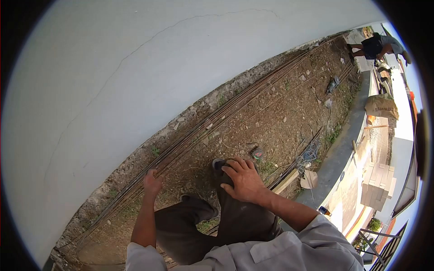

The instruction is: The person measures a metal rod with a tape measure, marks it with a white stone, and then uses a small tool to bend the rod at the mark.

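My left hand (153, 182) is closed at the near edge of the long bundle of thin metal rods (226, 110) that runs along the foot of the white wall. Its fingers are curled, and what they hold, if anything, is too small to make out. On the knee of my dark trousers (242, 214) rests my right hand (244, 179), fingers spread, holding nothing. Just beyond that knee a round tape measure (257, 153) lies on the soil.
The white wall (113, 77) rises on the left. A power tool (333, 85), tangled wire (309, 152) and a wooden piece (286, 181) lie on the ground. Beyond the grey kerb (348, 131) are a paper sack (382, 107) and stacked blocks (378, 185). Another person (373, 46) bends over far back.
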### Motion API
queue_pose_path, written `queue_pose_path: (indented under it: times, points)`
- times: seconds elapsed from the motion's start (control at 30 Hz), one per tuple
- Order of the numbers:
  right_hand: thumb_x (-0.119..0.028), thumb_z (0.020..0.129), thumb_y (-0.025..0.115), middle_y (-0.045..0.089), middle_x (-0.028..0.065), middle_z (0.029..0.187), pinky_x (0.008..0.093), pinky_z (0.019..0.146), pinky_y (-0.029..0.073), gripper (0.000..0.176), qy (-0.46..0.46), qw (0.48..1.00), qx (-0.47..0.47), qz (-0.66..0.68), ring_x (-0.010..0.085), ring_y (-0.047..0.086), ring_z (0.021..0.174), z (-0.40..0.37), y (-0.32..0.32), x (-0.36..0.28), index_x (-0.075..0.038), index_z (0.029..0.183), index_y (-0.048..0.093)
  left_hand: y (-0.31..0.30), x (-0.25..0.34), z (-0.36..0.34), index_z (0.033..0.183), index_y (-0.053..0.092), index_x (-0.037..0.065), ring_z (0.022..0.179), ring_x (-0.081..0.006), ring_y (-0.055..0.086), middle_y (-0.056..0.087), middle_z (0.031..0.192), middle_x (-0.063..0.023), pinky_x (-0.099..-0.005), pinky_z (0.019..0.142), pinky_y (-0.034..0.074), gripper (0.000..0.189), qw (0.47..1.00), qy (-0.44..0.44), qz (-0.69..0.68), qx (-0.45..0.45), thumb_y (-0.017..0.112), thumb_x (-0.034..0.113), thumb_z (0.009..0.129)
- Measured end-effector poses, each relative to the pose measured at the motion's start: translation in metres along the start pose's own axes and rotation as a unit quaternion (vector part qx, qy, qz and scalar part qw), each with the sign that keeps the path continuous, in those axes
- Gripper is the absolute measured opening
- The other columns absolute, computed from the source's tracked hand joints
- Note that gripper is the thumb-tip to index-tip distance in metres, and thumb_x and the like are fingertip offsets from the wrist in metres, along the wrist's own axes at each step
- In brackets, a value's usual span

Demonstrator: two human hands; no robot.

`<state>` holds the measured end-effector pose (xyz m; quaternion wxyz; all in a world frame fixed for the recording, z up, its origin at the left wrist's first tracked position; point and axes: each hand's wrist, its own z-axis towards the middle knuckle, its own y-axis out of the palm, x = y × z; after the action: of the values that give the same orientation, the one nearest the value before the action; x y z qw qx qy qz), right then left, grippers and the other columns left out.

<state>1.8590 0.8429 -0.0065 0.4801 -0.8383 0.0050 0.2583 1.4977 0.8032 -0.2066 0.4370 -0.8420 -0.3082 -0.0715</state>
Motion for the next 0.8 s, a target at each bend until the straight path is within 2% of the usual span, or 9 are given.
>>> queue_pose_path:
  times: [0.07,0.2,0.27,0.33,0.43,0.53,0.6,0.73,0.8]
  points:
    - [-0.036,0.081,0.063,0.047,0.0162,0.130,0.0470,0.107,0.028,0.055,0.051,0.998,-0.025,0.032,0.0342,0.036,0.129,-0.016,-0.008,-0.004,-0.003,0.124,0.053,-0.032,-0.004,-0.035,0.109,0.061,0.004,0.100,-0.0323,0.059,0.062,0.104,-0.0178,-0.0421,0.084,0.049,0.040,0.995,-0.082,-0.054,0.001,0.072,0.023,0.076]
    - [-0.033,0.082,0.063,0.047,0.0170,0.130,0.0468,0.105,0.030,0.053,0.117,0.987,-0.067,0.084,0.0358,0.036,0.129,-0.054,-0.006,-0.002,-0.002,0.124,0.052,-0.052,-0.036,-0.109,0.108,0.063,0.002,0.097,-0.0316,0.061,0.063,0.103,-0.0178,-0.0418,0.082,0.049,0.036,0.990,-0.141,-0.028,0.015,0.069,0.020,0.078]
    - [-0.031,0.083,0.061,0.050,0.0188,0.124,0.0480,0.102,0.034,0.049,0.144,0.985,-0.013,0.098,0.0376,0.041,0.123,-0.081,0.004,-0.001,-0.001,0.121,0.053,-0.064,-0.027,-0.155,0.111,0.062,0.000,0.099,-0.0308,0.061,0.063,0.106,-0.0176,-0.0429,0.084,0.048,0.038,0.973,-0.218,-0.076,0.003,0.067,0.019,0.079]
    - [-0.031,0.083,0.061,0.052,0.0197,0.121,0.0491,0.100,0.035,0.047,0.164,0.980,-0.008,0.112,0.0382,0.043,0.120,-0.111,0.011,-0.002,-0.001,0.119,0.054,-0.075,-0.020,-0.201,0.112,0.062,0.000,0.099,-0.0300,0.060,0.063,0.108,-0.0172,-0.0424,0.085,0.048,0.039,0.965,-0.236,-0.112,-0.015,0.067,0.020,0.080]
    - [-0.029,0.083,0.061,0.054,0.0214,0.114,0.0499,0.096,0.039,0.043,0.180,0.976,0.039,0.118,0.0388,0.048,0.111,-0.157,0.015,-0.003,0.000,0.113,0.056,-0.090,-0.009,-0.253,0.114,0.062,0.000,0.100,-0.0281,0.060,0.063,0.109,-0.0162,-0.0411,0.086,0.047,0.039,0.955,-0.248,-0.156,-0.039,0.066,0.021,0.081]
    - [-0.030,0.082,0.062,0.056,0.0210,0.112,0.0474,0.095,0.041,0.043,0.240,0.963,0.028,0.119,0.0397,0.049,0.109,-0.209,0.004,0.000,0.000,0.112,0.057,-0.125,0.023,-0.302,0.116,0.061,0.002,0.099,-0.0261,0.060,0.063,0.109,-0.0146,-0.0394,0.085,0.047,0.039,0.941,-0.281,-0.177,-0.064,0.066,0.022,0.083]
    - [-0.029,0.078,0.066,0.058,0.0211,0.112,0.0440,0.092,0.044,0.044,0.307,0.937,-0.016,0.166,0.0387,0.053,0.107,-0.249,-0.009,0.004,-0.001,0.111,0.058,-0.141,0.027,-0.330,0.117,0.060,0.002,0.100,-0.0264,0.059,0.062,0.109,-0.0145,-0.0400,0.086,0.047,0.040,0.945,-0.240,-0.208,-0.071,0.066,0.022,0.083]
    - [-0.030,0.076,0.066,0.063,0.0201,0.106,0.0418,0.087,0.048,0.042,0.375,0.897,0.007,0.234,0.0370,0.060,0.100,-0.317,-0.025,0.033,-0.002,0.108,0.062,-0.150,0.002,-0.346,0.112,0.062,0.002,0.095,-0.0257,0.061,0.064,0.106,-0.0139,-0.0391,0.084,0.048,0.036,0.961,-0.240,-0.124,-0.058,0.065,0.022,0.084]
    - [-0.030,0.076,0.066,0.066,0.0201,0.099,0.0399,0.085,0.050,0.041,0.393,0.895,0.018,0.211,0.0356,0.063,0.094,-0.348,-0.033,0.043,-0.002,0.106,0.064,-0.176,0.047,-0.352,0.111,0.062,0.001,0.094,-0.0255,0.061,0.064,0.104,-0.0136,-0.0391,0.084,0.048,0.034,0.972,-0.204,-0.108,-0.036,0.065,0.022,0.084]
